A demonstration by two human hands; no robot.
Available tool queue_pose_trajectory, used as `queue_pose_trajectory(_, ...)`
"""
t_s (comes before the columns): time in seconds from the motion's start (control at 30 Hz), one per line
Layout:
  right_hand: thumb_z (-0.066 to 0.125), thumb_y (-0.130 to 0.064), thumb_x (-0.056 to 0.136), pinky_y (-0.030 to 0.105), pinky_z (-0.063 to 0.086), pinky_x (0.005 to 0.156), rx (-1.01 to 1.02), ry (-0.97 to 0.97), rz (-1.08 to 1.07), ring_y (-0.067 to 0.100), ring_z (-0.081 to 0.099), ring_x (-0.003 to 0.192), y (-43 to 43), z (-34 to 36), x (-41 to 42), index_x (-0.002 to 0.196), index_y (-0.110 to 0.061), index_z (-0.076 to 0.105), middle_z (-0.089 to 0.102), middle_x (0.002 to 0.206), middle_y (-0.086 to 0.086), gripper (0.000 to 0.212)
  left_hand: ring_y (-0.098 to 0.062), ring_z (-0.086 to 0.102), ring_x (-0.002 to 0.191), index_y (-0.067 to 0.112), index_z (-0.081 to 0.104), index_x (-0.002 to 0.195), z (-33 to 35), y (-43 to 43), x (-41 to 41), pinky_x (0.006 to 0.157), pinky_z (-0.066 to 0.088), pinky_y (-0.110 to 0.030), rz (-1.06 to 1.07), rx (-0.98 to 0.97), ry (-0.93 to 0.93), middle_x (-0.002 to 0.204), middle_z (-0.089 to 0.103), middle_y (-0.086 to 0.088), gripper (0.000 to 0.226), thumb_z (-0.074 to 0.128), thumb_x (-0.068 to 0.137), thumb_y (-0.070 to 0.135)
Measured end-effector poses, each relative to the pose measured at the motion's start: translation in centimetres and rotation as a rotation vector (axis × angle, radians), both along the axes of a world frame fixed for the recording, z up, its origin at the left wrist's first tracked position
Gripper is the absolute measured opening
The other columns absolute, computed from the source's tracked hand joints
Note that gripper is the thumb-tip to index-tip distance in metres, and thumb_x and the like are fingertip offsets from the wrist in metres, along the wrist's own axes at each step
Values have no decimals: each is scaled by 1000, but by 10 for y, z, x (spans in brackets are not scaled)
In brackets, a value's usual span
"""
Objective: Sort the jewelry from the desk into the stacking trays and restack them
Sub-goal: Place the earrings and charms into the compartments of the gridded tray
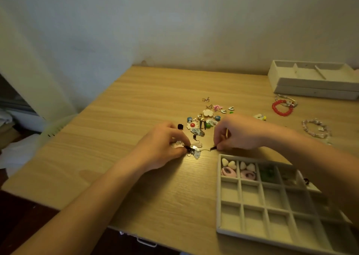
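Left hand pinches a black bead at one end of a fine gold chain. Right hand pinches the black tip at the other end, so the chain stretches just off the counter, beyond the far left corner of the grid tray. A white fan-shaped charm dangles near the left fingers. The tray's far row holds cream hearts, pink rings and green pieces. Further beyond the tray lies a pile of small charms, with stacked trays behind on the right.

Loose jewelry heap at centre, partly filled gridded tray near right, stacked trays far right
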State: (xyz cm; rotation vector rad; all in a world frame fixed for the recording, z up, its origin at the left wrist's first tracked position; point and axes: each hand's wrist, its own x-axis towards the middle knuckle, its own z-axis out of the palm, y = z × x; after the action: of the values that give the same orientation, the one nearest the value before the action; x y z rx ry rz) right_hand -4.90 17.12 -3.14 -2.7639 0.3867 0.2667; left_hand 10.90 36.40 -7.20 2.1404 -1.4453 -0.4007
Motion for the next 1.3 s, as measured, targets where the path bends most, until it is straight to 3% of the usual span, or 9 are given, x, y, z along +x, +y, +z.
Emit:
queue_pose_trajectory(0.13,71,-24,94,22,51,77,64,-88,-86,4,61,88,-11,10,-15,97,-27,76,67,94,-15,7,-3,56,91,44,72,85,4,-3,-3,80,50,-27,10,-61,39,103,55,19,19,71,87,26)
queue_pose_trajectory(0.33,62,-18,99,16,43,72,88,-267,-279,1,59,95,-45,21,-56,104,-40,67,63,104,-18,23,-12,53,107,42,56,136,5,-27,-10,88,50,-37,35,7,-184,118,55,12,41,57,96,36)
queue_pose_trajectory(0.53,64,-28,98,27,52,86,80,-228,-309,3,60,96,-48,14,-69,109,-38,69,67,108,-12,16,-11,55,102,42,69,118,6,-50,-22,83,51,-36,62,-23,-295,111,58,13,26,64,93,47)
queue_pose_trajectory(0.63,64,-28,98,20,48,76,107,-282,-303,2,60,92,-40,15,-65,101,-41,67,67,103,-15,14,-10,57,97,38,75,105,7,-56,-26,80,51,-35,89,-93,-323,104,61,15,16,68,92,42)
queue_pose_trajectory(0.7,64,-27,98,18,49,75,136,-318,-299,1,61,89,-34,15,-63,99,-41,68,67,100,-18,15,-8,59,84,33,77,100,10,-57,-32,73,50,-30,104,-249,-208,96,66,14,10,72,91,33)
queue_pose_trajectory(0.77,65,-28,98,24,56,78,221,-374,-316,4,65,86,-27,16,-63,104,-37,71,70,100,-15,13,-8,64,75,24,79,95,21,-57,-44,68,48,-25,60,-419,96,87,73,9,10,76,88,17)
queue_pose_trajectory(0.9,72,-24,93,31,62,80,571,-474,-326,11,74,88,-6,26,-77,109,-26,73,77,95,-6,16,-11,66,74,17,78,90,43,-53,-84,68,52,-24,-105,-535,475,80,75,4,24,72,85,-5)
queue_pose_trajectory(1.03,71,-11,92,26,61,74,772,-557,-314,20,75,86,11,38,-107,111,-13,71,78,93,3,19,-15,67,74,18,69,96,51,-55,-108,63,53,-26,-147,-538,600,81,73,-2,33,70,84,-12)
queue_pose_trajectory(1.3,75,-6,87,31,62,75,814,-616,-367,25,75,84,14,50,-162,107,-10,67,76,92,8,22,-18,70,74,20,57,100,64,-67,-156,67,55,-28,-179,-482,594,80,74,-5,35,71,85,-8)
